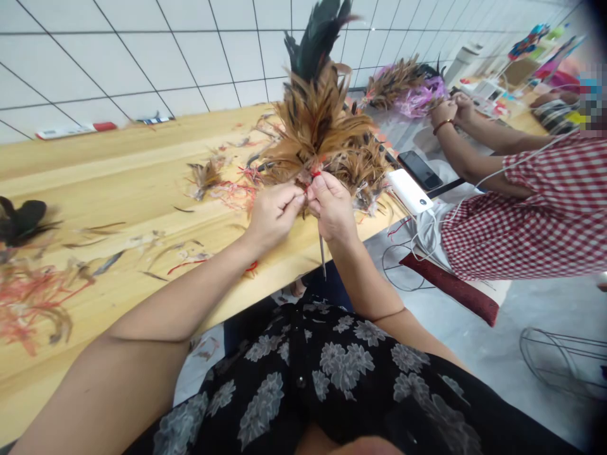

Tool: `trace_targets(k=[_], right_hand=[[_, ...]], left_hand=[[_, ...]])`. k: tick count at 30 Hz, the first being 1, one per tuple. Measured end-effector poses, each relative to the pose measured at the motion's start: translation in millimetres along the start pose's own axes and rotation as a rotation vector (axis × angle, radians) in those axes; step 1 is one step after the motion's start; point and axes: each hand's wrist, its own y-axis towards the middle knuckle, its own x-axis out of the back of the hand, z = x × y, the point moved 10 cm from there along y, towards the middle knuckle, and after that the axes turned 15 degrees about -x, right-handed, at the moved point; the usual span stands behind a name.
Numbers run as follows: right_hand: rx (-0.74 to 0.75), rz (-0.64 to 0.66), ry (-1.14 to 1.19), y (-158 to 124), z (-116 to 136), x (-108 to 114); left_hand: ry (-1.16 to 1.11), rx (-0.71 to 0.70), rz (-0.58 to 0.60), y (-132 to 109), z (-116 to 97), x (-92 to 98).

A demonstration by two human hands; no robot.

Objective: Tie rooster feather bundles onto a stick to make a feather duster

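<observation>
While the head view looks down on your work, your left hand (277,215) and right hand (332,205) meet at the table's near edge. Left thumb and forefinger: pressed together; whatever lies between them is hidden. Right thumb and forefinger: pinching the base of the feather bundle (322,117), where red thread (316,172) shows. Bundle position: upright just beyond your fingertips, brown below, dark green-black plumes at the top. A heap of brown feathers (364,165) lies just right of the fingers; a slim metal point (323,256) juts out below your right hand.

Left of your fingers on the wooden table (118,158): a small feather tuft (206,177), loose red strands, and, farther off, a black feather (23,221). Beyond, by the tiled wall, a white-and-red marker (76,131); any lettering on it is too small to read. Right of your fingers: a white device (410,191) bearing a dark round mark, its meaning unclear, then a dark phone (420,169). Farther right, a co-worker's hands (448,112) are near purple feathers (420,98).
</observation>
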Motion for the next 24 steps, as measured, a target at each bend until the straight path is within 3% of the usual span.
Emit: trace_targets(k=[3,7,12,14,16,18,21,24], right_hand=[[0.012,-0.063,0.011,-1,1,11],[0.053,-0.124,-0.04,3,9,42],[0.175,-0.248,-0.222,6,21,99],[0.226,-0.272,-0.264,1,20,118],[0.235,-0.269,-0.31,-4,14,131],[0.225,-0.266,-0.339,-9,9,141],[0.234,-0.315,-0.276,-22,12,159],[0.224,-0.365,-0.134,-40,23,173]], left_hand=[[0.083,-0.087,0.036,0,-9,-7.1],[-0.025,-0.065,0.121,1,-12,-17.9],[-0.243,-0.012,0.451,-6,3,-39.3],[-0.183,-0.015,0.464,-6,24,-27.1],[-0.02,-0.013,0.356,1,48,-1.6],[0.118,-0.047,0.299,8,58,13.0],[0.207,-0.174,0.322,18,41,0.6],[0.268,-0.294,0.408,25,15,-35.0]])
